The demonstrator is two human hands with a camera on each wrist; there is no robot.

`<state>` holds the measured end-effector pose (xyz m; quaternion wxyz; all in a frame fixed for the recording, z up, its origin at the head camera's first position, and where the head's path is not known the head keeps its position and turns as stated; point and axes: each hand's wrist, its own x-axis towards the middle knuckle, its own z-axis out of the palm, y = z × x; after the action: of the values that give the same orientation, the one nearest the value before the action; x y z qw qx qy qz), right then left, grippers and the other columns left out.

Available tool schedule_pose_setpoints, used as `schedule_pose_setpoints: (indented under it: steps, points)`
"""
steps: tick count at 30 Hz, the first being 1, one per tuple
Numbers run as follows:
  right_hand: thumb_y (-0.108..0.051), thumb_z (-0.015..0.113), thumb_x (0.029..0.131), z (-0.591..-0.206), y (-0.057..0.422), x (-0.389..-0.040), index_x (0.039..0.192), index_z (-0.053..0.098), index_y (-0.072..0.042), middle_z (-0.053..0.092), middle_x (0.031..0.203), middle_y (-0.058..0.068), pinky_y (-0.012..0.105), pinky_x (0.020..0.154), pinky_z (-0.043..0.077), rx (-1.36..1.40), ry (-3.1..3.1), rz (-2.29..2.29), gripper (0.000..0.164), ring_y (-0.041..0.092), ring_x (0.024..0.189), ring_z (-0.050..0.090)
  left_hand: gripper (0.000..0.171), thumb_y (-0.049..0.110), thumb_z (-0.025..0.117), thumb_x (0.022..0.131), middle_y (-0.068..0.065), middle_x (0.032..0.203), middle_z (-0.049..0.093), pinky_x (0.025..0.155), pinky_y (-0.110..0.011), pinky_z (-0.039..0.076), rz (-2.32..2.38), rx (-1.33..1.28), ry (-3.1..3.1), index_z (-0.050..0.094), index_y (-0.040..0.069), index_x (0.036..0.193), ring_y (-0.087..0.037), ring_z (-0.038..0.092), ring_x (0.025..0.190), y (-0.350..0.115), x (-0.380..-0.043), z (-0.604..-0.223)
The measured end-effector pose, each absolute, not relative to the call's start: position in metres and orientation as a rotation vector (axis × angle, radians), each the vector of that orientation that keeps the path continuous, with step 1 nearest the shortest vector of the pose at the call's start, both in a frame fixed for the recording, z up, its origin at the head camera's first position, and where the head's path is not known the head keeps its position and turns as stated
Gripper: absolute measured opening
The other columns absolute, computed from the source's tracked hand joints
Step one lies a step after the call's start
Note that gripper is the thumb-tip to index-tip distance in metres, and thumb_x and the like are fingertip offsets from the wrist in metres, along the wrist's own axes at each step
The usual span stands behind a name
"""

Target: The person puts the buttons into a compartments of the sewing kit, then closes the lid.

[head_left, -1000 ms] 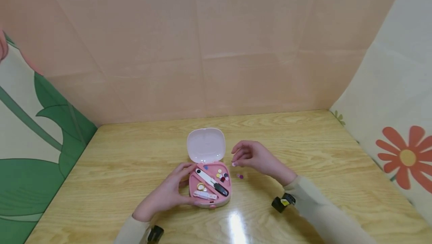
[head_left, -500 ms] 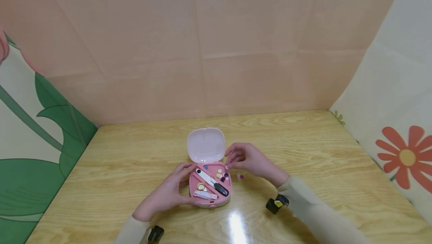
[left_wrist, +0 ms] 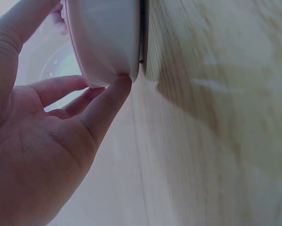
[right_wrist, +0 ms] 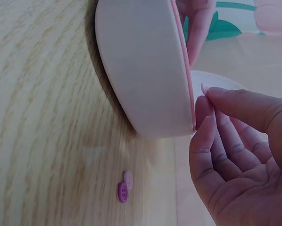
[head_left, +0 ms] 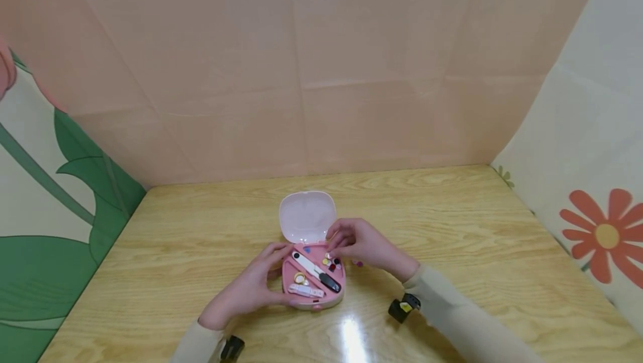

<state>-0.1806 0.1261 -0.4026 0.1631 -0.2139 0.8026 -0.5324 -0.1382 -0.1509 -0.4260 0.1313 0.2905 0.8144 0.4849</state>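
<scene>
An open pink box [head_left: 329,299] stands on the table with its pale lid [head_left: 306,215] raised at the back. My left hand [head_left: 251,286] grips its left side, thumb at the front corner and fingers farther back. Over the right compartment, my right hand [head_left: 363,244] pinches a small pale button [right_wrist: 204,88] between thumb and fingers. Several coloured buttons [head_left: 332,266] lie in that compartment, below the fingertips. A white tool with a black end [head_left: 315,271] lies diagonally across the middle. In the left compartment are a gold-rimmed round piece [head_left: 299,277] and a whitish slim piece [head_left: 305,290].
Beside the box, on its right, a purple button [right_wrist: 123,192] touches a pale pink button [right_wrist: 128,179] on the wooden table [head_left: 201,229]. The right hand partly covers them in the head view. A plain cloth backdrop [head_left: 301,72] rises behind the table.
My right hand has moved left and slightly nearer, from beside the box to over its right compartment, carrying the pale button. The left hand and box stay in place.
</scene>
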Motion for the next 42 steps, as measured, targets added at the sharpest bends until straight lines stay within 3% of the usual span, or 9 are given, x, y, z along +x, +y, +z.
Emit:
schedule_pose_setpoints:
  steps: [3, 11, 20, 32, 42]
  points:
    - [-0.003, 0.073, 0.084, -0.403, 0.126, -0.18, 0.103, 0.061, -0.004, 0.069, 0.088, 0.005, 0.02, 0.038, 0.04, -0.611, 2.282, -1.524, 0.022, 0.04, 0.072, 0.06, 0.095, 0.033, 0.085, 0.07, -0.005, 0.141, 0.035, 0.103, -0.033, 0.042, 1.414, 0.845, 2.362, 0.036, 0.007, 0.147, -0.026, 0.04, 0.13, -0.151, -0.139, -0.428]
    - [-0.003, 0.071, 0.085, -0.403, 0.128, -0.18, 0.102, 0.062, -0.004, 0.069, 0.092, 0.006, 0.026, 0.052, 0.052, -0.613, 2.312, -1.51, 0.019, 0.02, 0.081, 0.065, 0.097, 0.034, 0.086, 0.068, -0.002, 0.143, 0.034, 0.103, -0.03, 0.042, 1.402, 0.82, 2.364, 0.036, 0.008, 0.147, -0.022, 0.039, 0.13, -0.151, -0.139, -0.429]
    - [-0.002, 0.069, 0.086, -0.403, 0.135, -0.18, 0.103, 0.061, -0.001, 0.068, 0.094, 0.011, 0.041, 0.054, 0.055, -0.624, 2.297, -1.547, 0.018, 0.029, 0.084, 0.065, 0.096, 0.033, 0.086, 0.069, -0.002, 0.142, 0.034, 0.103, -0.031, 0.042, 1.382, 0.825, 2.369, 0.036, 0.008, 0.147, -0.02, 0.04, 0.13, -0.152, -0.139, -0.427]
    - [-0.001, 0.069, 0.086, -0.403, 0.148, -0.179, 0.104, 0.061, 0.003, 0.067, 0.093, 0.008, 0.029, 0.075, 0.057, -0.639, 2.364, -1.504, 0.02, 0.024, 0.086, 0.064, 0.096, 0.03, 0.086, 0.069, 0.0, 0.141, 0.035, 0.103, -0.028, 0.04, 1.395, 0.812, 2.344, 0.035, 0.01, 0.148, -0.018, 0.039, 0.13, -0.152, -0.14, -0.428]
    - [0.003, 0.067, 0.085, -0.414, 0.167, -0.179, 0.104, 0.06, 0.005, 0.066, 0.093, 0.01, 0.028, 0.075, 0.056, -0.639, 2.376, -1.457, 0.02, 0.022, 0.086, 0.063, 0.096, 0.035, 0.085, 0.069, 0.002, 0.14, 0.036, 0.104, -0.03, 0.04, 1.364, 0.815, 2.373, 0.035, 0.012, 0.148, -0.017, 0.039, 0.13, -0.153, -0.14, -0.429]
